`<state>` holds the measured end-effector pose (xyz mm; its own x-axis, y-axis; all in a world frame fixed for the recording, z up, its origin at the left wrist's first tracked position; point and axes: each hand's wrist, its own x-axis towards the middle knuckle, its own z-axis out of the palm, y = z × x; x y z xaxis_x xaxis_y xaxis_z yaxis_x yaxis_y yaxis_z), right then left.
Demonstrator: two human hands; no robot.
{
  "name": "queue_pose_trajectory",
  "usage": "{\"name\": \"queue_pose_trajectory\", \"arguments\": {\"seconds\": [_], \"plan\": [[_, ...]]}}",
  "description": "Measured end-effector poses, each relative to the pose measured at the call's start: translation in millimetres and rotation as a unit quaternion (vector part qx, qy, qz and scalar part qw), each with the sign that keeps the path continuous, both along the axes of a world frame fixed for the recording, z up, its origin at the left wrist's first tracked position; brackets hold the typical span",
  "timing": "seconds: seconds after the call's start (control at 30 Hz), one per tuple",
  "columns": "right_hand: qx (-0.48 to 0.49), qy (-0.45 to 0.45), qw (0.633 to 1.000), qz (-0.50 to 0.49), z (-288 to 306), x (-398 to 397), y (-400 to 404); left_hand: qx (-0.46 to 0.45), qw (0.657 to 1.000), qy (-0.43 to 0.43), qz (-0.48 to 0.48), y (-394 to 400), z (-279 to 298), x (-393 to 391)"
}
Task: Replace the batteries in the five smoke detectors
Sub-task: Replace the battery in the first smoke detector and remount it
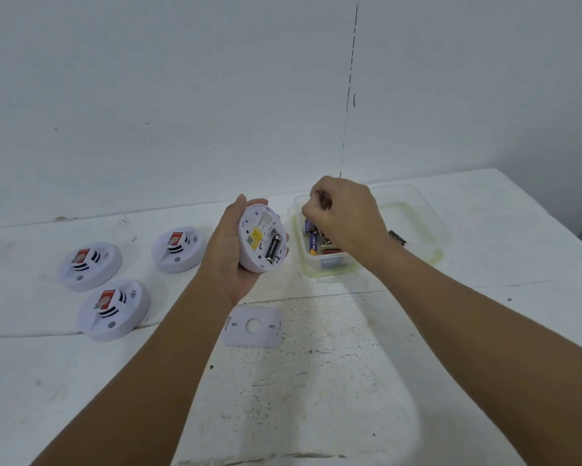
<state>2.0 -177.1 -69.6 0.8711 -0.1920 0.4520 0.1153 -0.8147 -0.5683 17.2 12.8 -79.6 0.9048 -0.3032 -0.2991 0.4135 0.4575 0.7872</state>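
Note:
My left hand [227,250] grips a white round smoke detector [261,242] with its back facing me. Its open compartment shows one black battery [273,247] and a yellow label. My right hand [345,218] hovers over the clear plastic box [319,265] of batteries [316,242], fingers curled downward into it; whether they pinch a battery is hidden. The detector's white back cover [253,326] lies flat on the table below my left wrist. Three more smoke detectors [91,265] [178,248] [114,309] sit face up at the left.
A clear lid [420,220] lies under or behind the box at the right. One loose dark battery [397,237] rests near my right wrist. The white table [333,381] meets the wall at the back; its right edge falls away at far right.

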Motion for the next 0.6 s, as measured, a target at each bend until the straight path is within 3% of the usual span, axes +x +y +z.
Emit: {"name": "queue_pose_trajectory", "arguments": {"seconds": [0.13, 0.2, 0.33, 0.6], "plan": [[0.133, -0.133, 0.982, -0.004, 12.0, -31.8, 21.9, -0.027, 1.0, 0.005, 0.012, 6.7, -6.3, -6.4], [0.157, -0.148, 0.976, 0.017, 16.9, -50.9, 36.4, -0.043, 0.999, 0.005, 0.013, 10.2, -7.1, -12.4], [0.198, -0.095, 0.972, 0.079, 8.1, -80.8, 57.0, -0.071, 0.997, -0.001, 0.018, 16.2, -10.5, -26.7], [0.287, -0.026, 0.954, 0.076, -27.9, -110.8, 73.8, -0.097, 0.995, 0.003, 0.031, 27.6, -15.9, -51.2]]}}
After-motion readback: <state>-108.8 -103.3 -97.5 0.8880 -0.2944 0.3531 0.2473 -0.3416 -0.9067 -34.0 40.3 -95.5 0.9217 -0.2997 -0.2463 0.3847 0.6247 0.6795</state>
